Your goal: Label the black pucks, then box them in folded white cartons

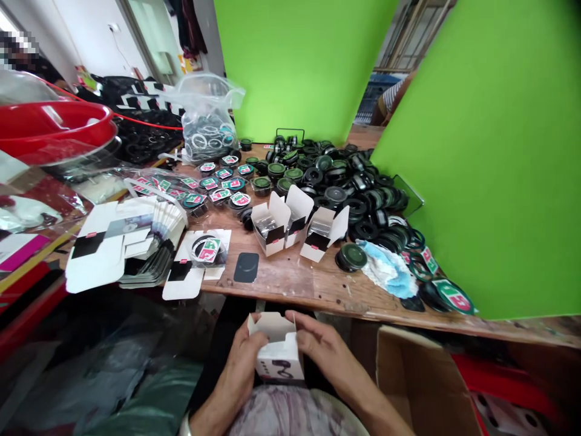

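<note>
Over my lap I hold a small white carton point(278, 357) with a dark picture printed on its side; its top flaps stand up. My left hand point(245, 354) grips the left side, thumb on the near edge. Along the right side, my right hand point(320, 345) has its fingers and thumb on the carton's edge. On the table ahead stand three opened cartons point(269, 233) with clear plastic inside. A stack of flat unfolded cartons point(149, 239) lies to the left, beside a flat carton point(184, 272) with a stickered ring piece on it.
A heap of black round parts point(336, 175) covers the table's back right, with a blue-white cloth point(388, 269) in front. A bag of rings point(209, 130) and a red basin point(54, 124) stand left. Green panels point(299, 66) rise behind. An open cardboard box point(422, 375) sits below right.
</note>
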Demonstrator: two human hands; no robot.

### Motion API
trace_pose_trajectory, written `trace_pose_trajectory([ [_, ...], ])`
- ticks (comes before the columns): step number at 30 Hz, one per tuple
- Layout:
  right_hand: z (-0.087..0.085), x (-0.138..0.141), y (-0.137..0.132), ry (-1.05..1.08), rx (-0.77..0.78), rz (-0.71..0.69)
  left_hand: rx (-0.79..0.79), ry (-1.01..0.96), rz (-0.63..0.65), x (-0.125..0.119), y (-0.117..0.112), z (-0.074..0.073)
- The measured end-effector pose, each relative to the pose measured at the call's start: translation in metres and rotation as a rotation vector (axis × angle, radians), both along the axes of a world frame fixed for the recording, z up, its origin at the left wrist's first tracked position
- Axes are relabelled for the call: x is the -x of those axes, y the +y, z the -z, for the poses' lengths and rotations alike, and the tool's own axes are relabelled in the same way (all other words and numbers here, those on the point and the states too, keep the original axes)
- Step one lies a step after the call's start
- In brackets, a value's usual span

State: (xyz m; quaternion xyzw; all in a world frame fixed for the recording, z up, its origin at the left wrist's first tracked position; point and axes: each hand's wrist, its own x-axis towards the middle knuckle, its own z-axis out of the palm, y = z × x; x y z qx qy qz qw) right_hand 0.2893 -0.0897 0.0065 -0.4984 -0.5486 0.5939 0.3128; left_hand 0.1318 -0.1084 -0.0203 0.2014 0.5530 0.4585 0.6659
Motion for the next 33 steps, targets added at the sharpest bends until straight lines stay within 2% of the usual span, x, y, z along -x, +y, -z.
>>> trace_pose_trajectory([
  [2,-0.005,-0.006,0.003,0.047,0.078,-0.023,0.038,-0.022,0.023,-0.002,0.005,0.002],
  [6,0.002,-0.007,0.003,-0.049,-0.006,-0.012,0.096,-0.061,0.083,-0.004,0.007,0.0],
  [10,0.018,-0.005,0.006,-0.022,0.03,0.083,0.094,-0.324,0.107,-0.003,0.01,-0.01],
  [12,0.02,-0.007,0.009,-0.015,0.02,0.099,0.121,-0.372,0.078,-0.003,0.011,-0.011],
  [14,0.015,-0.011,0.011,-0.079,-0.109,0.033,0.113,-0.301,0.09,-0.005,0.009,-0.007],
  [17,-0.002,-0.018,0.012,-0.177,-0.364,-0.241,0.042,-0.112,0.123,-0.008,0.006,0.001],
  [19,-0.012,-0.021,0.013,-0.203,-0.405,-0.38,0.032,-0.046,0.123,-0.01,0.004,0.004],
  [20,-0.015,-0.021,0.013,-0.203,-0.373,-0.384,0.042,-0.043,0.125,-0.01,0.004,0.003],
  [24,-0.016,-0.019,0.012,-0.226,-0.168,-0.238,0.052,-0.119,0.169,-0.009,0.002,-0.001],
  [27,-0.012,-0.018,0.013,-0.328,-0.226,-0.284,-0.059,-0.127,0.241,-0.009,-0.001,-0.003],
  [30,-0.01,-0.022,0.019,-0.337,-0.233,-0.291,-0.151,0.049,0.293,-0.01,-0.002,-0.003],
  [32,-0.008,-0.026,0.022,-0.32,-0.287,-0.191,-0.163,0.155,0.207,-0.008,0.002,-0.007],
  [33,-0.008,-0.028,0.022,-0.344,-0.384,-0.127,-0.168,0.164,0.129,-0.006,0.006,-0.01],
])
